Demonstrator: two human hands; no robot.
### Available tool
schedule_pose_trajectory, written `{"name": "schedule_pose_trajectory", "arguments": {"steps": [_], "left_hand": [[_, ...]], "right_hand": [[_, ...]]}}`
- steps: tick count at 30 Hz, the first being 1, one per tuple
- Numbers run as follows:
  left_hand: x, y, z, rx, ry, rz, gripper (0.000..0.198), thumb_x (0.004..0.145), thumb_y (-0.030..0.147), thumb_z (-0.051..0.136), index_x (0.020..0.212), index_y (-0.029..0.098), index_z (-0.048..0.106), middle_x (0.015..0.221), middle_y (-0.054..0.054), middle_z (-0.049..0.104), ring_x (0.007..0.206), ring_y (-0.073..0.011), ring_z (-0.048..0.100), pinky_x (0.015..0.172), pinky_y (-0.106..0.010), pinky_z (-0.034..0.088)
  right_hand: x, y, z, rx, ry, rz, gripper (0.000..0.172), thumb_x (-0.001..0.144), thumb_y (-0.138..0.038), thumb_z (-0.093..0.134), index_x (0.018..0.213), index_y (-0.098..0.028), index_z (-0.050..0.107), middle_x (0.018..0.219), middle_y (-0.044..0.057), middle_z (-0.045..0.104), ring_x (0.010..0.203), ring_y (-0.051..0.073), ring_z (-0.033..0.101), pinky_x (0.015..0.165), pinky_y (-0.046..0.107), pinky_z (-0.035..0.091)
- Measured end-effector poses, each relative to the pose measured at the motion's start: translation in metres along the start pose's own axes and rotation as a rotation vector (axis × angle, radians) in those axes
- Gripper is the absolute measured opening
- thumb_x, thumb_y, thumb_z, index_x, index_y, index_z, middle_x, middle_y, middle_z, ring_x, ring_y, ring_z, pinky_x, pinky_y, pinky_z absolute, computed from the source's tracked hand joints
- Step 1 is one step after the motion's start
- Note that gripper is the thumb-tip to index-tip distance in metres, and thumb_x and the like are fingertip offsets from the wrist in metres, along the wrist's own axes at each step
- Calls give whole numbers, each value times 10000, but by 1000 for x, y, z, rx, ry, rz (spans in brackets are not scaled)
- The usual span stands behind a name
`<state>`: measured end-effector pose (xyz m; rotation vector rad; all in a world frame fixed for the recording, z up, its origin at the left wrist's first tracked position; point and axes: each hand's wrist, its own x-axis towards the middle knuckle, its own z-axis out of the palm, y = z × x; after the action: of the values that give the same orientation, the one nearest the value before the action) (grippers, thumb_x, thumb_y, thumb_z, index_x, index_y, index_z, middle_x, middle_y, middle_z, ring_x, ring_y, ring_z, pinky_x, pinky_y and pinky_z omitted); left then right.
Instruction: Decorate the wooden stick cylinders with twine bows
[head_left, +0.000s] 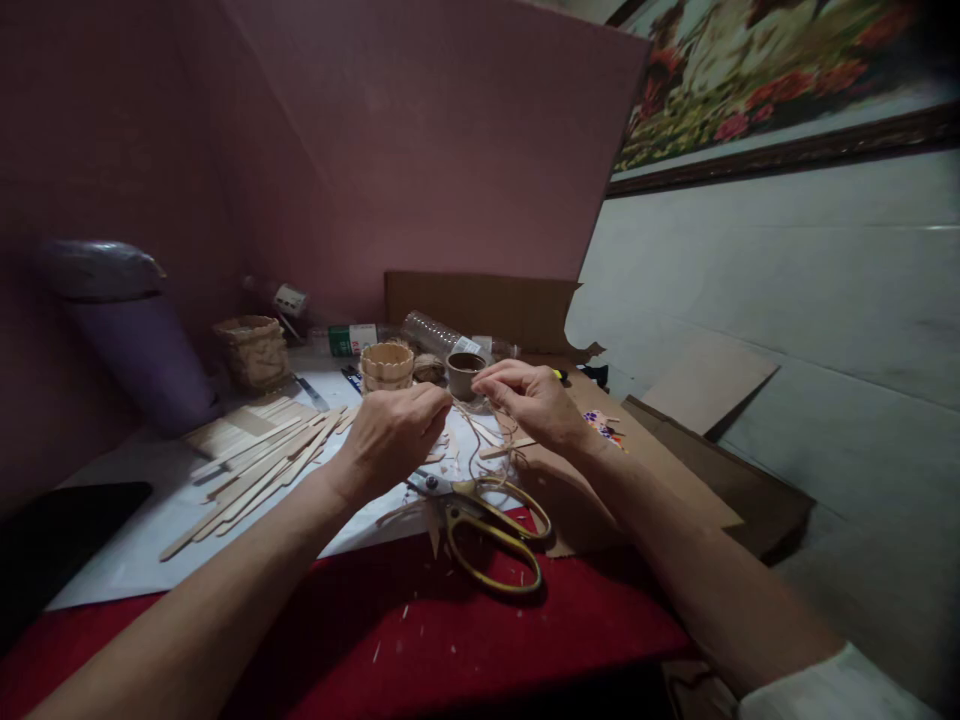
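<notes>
My left hand [401, 430] is closed in a pinch at the middle of the table, its fingertips turned toward my right hand. Opposite it, my right hand [529, 400] pinches with thumb and forefinger. Thin brown twine [474, 455] runs from between the fingertips of both hands and hangs in loose loops onto the table; its ends in my fingers are too small to see clearly. Below the hands lie scissors [495, 575] with yellow-gold handles, their blades partly under my left hand. A small brown cup [465, 372] stands just behind the fingertips.
Wooden craft sticks [262, 465] are spread on white paper at left. Two stick-covered pots [386, 365] [255, 355], a twine ball [429, 368] and plastic bottles [439, 332] stand or lie behind. Cardboard [667, 470] lies at right; a purple cylinder [142, 345] leans at left.
</notes>
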<state>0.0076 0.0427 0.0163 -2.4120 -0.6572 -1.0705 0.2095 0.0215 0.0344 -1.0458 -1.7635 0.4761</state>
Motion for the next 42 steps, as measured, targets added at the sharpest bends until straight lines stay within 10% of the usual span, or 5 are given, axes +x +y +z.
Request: {"name": "schedule_pose_trajectory", "arguments": {"steps": [6, 17, 21, 36, 42], "left_hand": [[3, 8, -5, 31, 43, 155, 200, 934, 150, 464, 804, 153, 617, 625, 10, 590, 512, -115, 510, 473, -243, 312], [3, 9, -6, -13, -49, 121, 221, 911, 133, 477, 756, 141, 634, 650, -12, 602, 544, -127, 520, 487, -256, 297], [4, 11, -3, -278, -164, -171, 136, 850, 143, 539, 835, 142, 674, 709, -20, 654, 607, -118, 544, 566, -238, 358], [20, 21, -5, -1097, -384, -1105, 26, 620, 108, 600, 611, 132, 604, 396, 52, 446, 352, -58, 342, 369, -196, 206], [14, 11, -5, -1282, -425, -1210, 55, 612, 145, 641, 579, 119, 604, 385, 49, 408, 316, -29, 270, 348, -195, 129]], "right_hand": [[-8, -2, 9, 476, -424, 335, 429, 842, -545, 609, 753, -130, 676, 452, -50, 495, 370, 50, 368, 365, 188, 235], [-3, -1, 3, 594, -536, 598, 167, 729, -210, 721, 686, -132, 579, 678, 33, 697, 372, 2, 382, 341, 145, 195], [-5, 1, 1, 432, -480, 541, 116, 724, -162, 694, 689, -140, 585, 631, 25, 681, 451, 56, 547, 379, 139, 317], [-5, -19, 5, 50, -396, 510, 177, 726, -47, 625, 646, -167, 523, 456, -57, 566, 329, 56, 462, 342, 168, 360], [-9, -11, 13, -201, -270, 214, 131, 695, -36, 601, 643, -154, 577, 507, -31, 578, 441, 78, 540, 413, 175, 379]]}}
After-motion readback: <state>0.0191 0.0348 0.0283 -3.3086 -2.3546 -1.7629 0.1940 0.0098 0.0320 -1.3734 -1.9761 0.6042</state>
